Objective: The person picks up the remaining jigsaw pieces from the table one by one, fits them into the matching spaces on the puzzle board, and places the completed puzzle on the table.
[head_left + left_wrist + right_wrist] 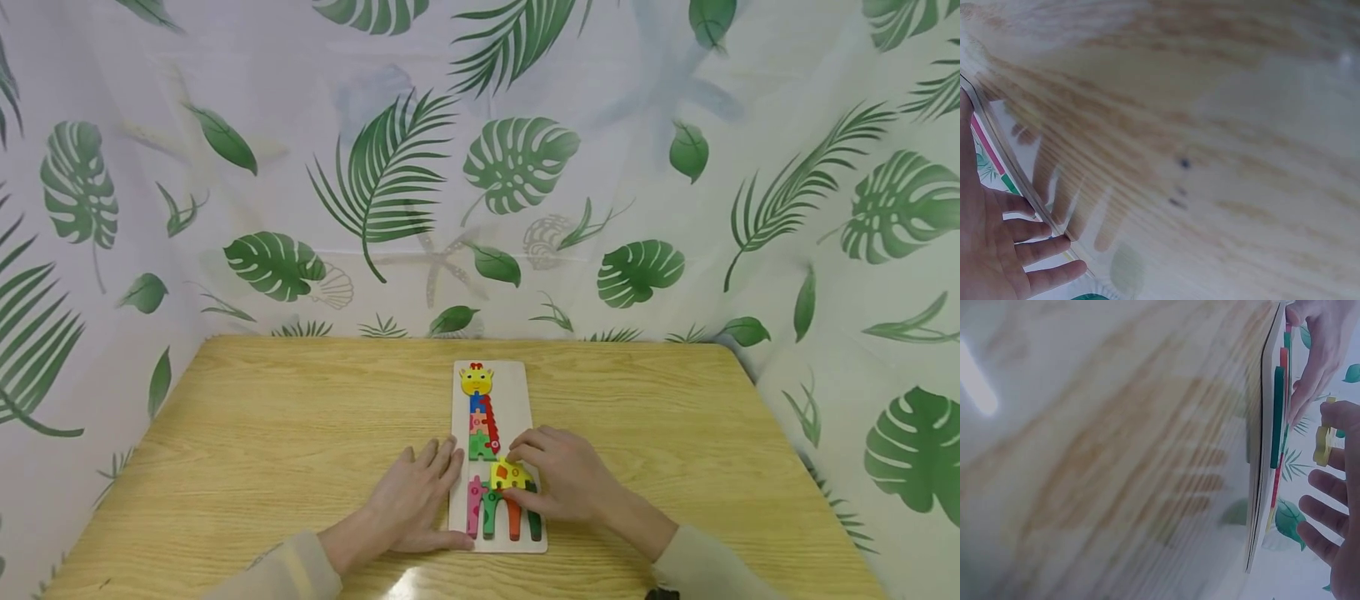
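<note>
On the table lies a white puzzle board (512, 392) with a giraffe made of colourful numbered pieces. My right hand (567, 477) pinches a yellow puzzle piece (509, 476) between thumb and fingers, over the body area above the legs. In the right wrist view, that yellow piece (1321, 445) is raised off the board. My left hand (416, 498) rests with spread fingers along the board's left edge, its thumb at the lower corner. The yellow head (476, 381), the neck pieces (478, 423) and the legs (474, 510) lie on the board.
A wood-grain table (300, 417) surrounds the board. Behind and beside it hangs a white cloth (405, 50) printed with green leaves. Light reflects off the table near its front edge.
</note>
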Demonstrator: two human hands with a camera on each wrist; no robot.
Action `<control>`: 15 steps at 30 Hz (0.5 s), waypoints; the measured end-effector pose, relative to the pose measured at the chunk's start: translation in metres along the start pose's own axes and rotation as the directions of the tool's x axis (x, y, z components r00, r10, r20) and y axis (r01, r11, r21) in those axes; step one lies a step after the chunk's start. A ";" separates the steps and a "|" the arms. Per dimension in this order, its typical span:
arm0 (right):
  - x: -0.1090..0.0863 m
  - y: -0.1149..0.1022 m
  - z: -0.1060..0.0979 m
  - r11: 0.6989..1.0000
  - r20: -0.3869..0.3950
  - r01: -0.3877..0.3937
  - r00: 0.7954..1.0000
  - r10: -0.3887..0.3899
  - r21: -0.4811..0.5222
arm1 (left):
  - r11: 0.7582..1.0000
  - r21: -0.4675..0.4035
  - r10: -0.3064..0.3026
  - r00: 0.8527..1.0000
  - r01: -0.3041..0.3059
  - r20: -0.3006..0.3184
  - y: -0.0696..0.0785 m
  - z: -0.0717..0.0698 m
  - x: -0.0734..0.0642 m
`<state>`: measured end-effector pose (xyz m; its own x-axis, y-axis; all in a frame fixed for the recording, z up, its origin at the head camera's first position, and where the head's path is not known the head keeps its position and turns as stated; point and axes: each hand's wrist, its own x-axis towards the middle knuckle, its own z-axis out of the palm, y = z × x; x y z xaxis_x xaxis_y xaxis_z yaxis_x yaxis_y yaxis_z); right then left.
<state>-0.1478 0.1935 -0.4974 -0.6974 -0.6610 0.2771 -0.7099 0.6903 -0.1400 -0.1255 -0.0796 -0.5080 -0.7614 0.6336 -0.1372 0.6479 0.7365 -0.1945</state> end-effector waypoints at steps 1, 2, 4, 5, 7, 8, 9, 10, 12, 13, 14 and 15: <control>0.001 0.000 0.001 1.000 -0.001 0.003 1.000 -0.003 -0.004 | 1.000 0.000 0.001 1.000 -0.001 0.001 0.000 0.000 0.000; 0.001 -0.001 0.001 1.000 0.000 0.005 1.000 -0.005 -0.006 | 1.000 0.000 0.002 1.000 -0.002 0.001 0.000 0.000 0.000; 0.003 -0.002 0.001 1.000 0.002 0.009 1.000 -0.009 -0.009 | 1.000 0.000 0.003 1.000 -0.003 0.000 0.000 0.000 0.000; 0.004 -0.002 0.001 1.000 0.007 0.009 1.000 -0.009 -0.014 | 1.000 0.001 0.004 1.000 -0.004 -0.001 0.000 0.000 0.000; 0.006 -0.004 0.000 1.000 0.012 0.011 1.000 -0.011 -0.028 | 1.000 0.004 0.005 1.000 -0.005 -0.006 0.000 0.001 0.000; 0.007 -0.004 0.000 0.999 0.017 0.011 1.000 -0.011 -0.031 | 1.000 0.006 0.006 1.000 -0.006 -0.007 0.000 0.001 0.000; 0.008 -0.005 0.000 0.999 0.020 0.011 1.000 -0.011 -0.036 | 1.000 0.008 0.006 1.000 -0.006 -0.009 0.000 0.001 0.000; 0.009 -0.006 0.000 0.999 0.024 0.010 1.000 -0.009 -0.039 | 1.000 0.009 0.006 1.000 -0.006 -0.010 0.000 0.001 0.000; 0.011 -0.007 0.000 0.999 0.026 0.007 1.000 -0.006 -0.037 | 1.000 0.010 0.005 1.000 -0.005 -0.011 0.000 0.001 0.000; 0.011 -0.007 0.000 0.999 0.028 0.004 1.000 -0.003 -0.036 | 1.000 0.011 0.005 1.000 -0.005 -0.011 0.000 0.001 0.000; 0.011 -0.008 0.000 1.000 0.028 0.001 1.000 -0.001 -0.030 | 1.000 0.011 0.005 1.000 -0.005 -0.011 0.000 0.001 0.000; 0.012 -0.008 0.000 1.000 0.026 -0.001 1.000 0.002 -0.027 | 1.000 0.011 0.004 1.000 -0.004 -0.010 0.000 0.002 0.000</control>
<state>-0.1503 0.1803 -0.4926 -0.7010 -0.6673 0.2516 -0.7062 0.6986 -0.1149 -0.1260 -0.0799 -0.5095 -0.7583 0.6393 -0.1279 0.6509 0.7310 -0.2049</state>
